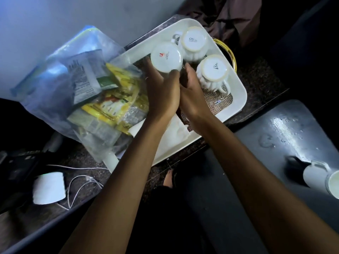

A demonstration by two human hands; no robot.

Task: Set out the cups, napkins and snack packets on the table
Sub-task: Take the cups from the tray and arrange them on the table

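Note:
Three white cups stand upside down on a white tray [236, 105] with a woven liner. My left hand [162, 94] wraps around the near-left cup [166, 56], which has a red logo on its base. My right hand [192, 96] presses against that cup's right side, its fingertips hidden in the shadow beneath. The other two cups are ribbed: one at the back [194, 40] and one at the right [212, 69] with its handle pointing toward me. A white napkin [174, 133] lies on the tray's near end. Snack packets [113, 103] sit inside a clear plastic bag [55, 74] to the left.
The tray rests on a dark speckled counter [256, 77], with a gold-rimmed item [232, 54] behind it. A white charger [48, 187] and cable lie at the near left. A dark table [293, 129] at the right holds a white bottle [317, 176].

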